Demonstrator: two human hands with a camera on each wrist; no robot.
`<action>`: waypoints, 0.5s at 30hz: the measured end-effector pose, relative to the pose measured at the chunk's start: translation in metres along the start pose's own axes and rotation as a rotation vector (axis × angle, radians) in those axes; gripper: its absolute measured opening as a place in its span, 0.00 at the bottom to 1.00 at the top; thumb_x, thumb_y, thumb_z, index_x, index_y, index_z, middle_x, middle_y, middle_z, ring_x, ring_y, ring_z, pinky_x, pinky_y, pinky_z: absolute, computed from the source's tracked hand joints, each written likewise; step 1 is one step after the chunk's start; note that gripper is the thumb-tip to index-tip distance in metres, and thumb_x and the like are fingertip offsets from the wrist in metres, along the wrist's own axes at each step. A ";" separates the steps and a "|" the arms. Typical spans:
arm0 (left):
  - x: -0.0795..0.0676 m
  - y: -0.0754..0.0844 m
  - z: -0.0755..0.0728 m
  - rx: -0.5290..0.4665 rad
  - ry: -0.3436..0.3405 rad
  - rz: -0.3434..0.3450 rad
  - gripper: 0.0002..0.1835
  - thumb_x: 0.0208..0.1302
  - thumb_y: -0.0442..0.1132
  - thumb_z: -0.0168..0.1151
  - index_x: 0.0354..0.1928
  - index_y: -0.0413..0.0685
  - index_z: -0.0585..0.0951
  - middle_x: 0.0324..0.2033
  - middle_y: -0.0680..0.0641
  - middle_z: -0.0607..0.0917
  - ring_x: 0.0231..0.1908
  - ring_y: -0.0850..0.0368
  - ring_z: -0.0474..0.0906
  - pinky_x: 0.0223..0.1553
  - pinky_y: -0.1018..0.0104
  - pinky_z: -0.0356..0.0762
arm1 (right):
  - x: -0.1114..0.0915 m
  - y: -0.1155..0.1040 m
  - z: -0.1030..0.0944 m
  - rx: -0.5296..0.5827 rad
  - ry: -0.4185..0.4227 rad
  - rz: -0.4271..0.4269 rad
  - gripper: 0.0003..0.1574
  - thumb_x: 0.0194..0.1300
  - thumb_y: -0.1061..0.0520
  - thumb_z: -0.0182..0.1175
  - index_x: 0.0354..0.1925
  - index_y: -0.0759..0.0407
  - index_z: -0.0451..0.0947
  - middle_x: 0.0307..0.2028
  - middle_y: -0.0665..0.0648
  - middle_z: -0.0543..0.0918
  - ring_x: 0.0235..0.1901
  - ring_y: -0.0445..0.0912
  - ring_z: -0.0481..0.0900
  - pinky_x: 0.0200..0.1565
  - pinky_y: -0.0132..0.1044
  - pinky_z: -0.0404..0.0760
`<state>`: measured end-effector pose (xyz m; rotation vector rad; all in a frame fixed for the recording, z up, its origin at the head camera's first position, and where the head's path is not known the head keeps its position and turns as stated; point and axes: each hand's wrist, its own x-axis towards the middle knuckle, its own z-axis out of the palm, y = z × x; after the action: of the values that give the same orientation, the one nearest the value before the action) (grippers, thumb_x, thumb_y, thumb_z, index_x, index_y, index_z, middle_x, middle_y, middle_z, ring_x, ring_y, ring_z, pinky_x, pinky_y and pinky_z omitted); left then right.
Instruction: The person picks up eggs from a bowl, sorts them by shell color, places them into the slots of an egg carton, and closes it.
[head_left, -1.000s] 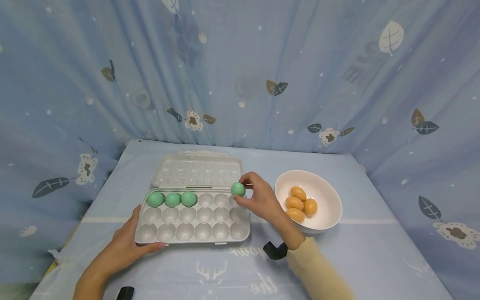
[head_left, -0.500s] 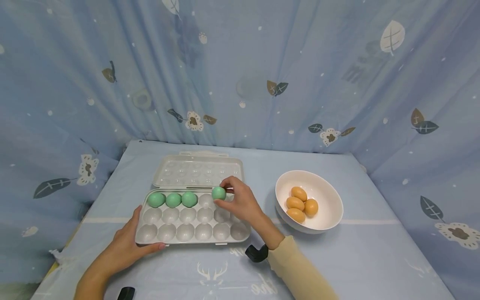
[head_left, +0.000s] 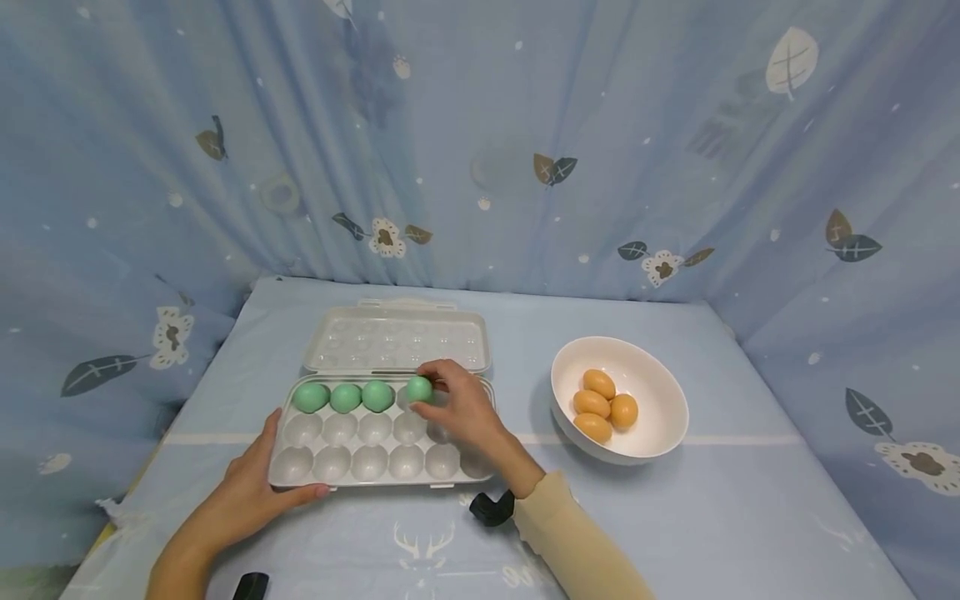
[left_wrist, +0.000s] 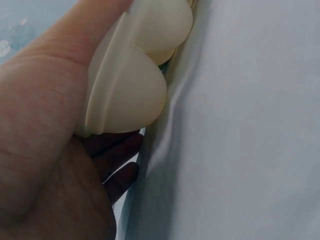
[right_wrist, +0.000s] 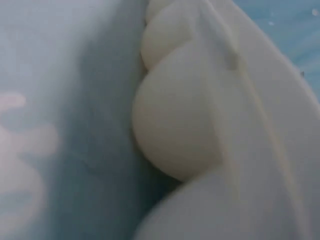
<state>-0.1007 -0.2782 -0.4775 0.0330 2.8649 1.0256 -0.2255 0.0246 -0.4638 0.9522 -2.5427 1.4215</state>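
Note:
A pale plastic egg box point(head_left: 387, 467) lies open on the table, its lid point(head_left: 397, 337) folded back behind it. Three green eggs point(head_left: 346, 398) fill the left cups of the back row. My right hand point(head_left: 468, 410) pinches another green egg point(head_left: 419, 389) between thumb and fingers, over the fourth cup of that row. Whether this egg touches the cup I cannot tell. At the front left corner, my left hand point(head_left: 240, 492) holds the box, thumb along the front edge and fingers along the left side. In the right wrist view only the undersides of the cups point(right_wrist: 175, 110) show.
To the right stands a white bowl point(head_left: 656, 408) with several orange eggs point(head_left: 592, 404) in its left part. A blue patterned cloth point(head_left: 720, 500) covers the table. Matching curtains point(head_left: 480, 150) hang behind and at both sides. Black straps point(head_left: 491, 508) show near the wrists.
My right hand has carried the green egg leftward, from the right end of the back row to the fourth cup. My left hand has stayed at the box corner.

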 end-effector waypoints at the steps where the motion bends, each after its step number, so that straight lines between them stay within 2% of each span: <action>1: 0.000 0.000 0.000 -0.002 0.004 0.002 0.77 0.51 0.65 0.78 0.82 0.44 0.30 0.77 0.25 0.54 0.70 0.21 0.58 0.61 0.22 0.64 | 0.001 0.000 0.001 -0.025 -0.008 -0.006 0.27 0.59 0.62 0.77 0.56 0.61 0.81 0.52 0.58 0.83 0.54 0.48 0.84 0.56 0.27 0.81; 7: 0.000 0.001 -0.001 -0.011 0.010 0.005 0.77 0.51 0.65 0.78 0.82 0.44 0.31 0.77 0.25 0.54 0.71 0.21 0.58 0.61 0.23 0.64 | 0.004 0.001 0.008 -0.214 -0.033 -0.021 0.27 0.61 0.55 0.77 0.59 0.52 0.84 0.56 0.53 0.83 0.53 0.45 0.84 0.56 0.33 0.81; 15: -0.003 0.001 -0.001 0.001 0.006 0.007 0.76 0.52 0.65 0.78 0.82 0.42 0.31 0.76 0.24 0.54 0.70 0.20 0.58 0.60 0.23 0.65 | 0.003 0.003 0.015 -0.264 -0.056 0.001 0.29 0.60 0.54 0.77 0.59 0.53 0.83 0.57 0.53 0.83 0.55 0.46 0.83 0.57 0.35 0.81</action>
<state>-0.0977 -0.2783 -0.4764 0.0397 2.8725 1.0276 -0.2267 0.0127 -0.4735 0.9562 -2.6820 1.0359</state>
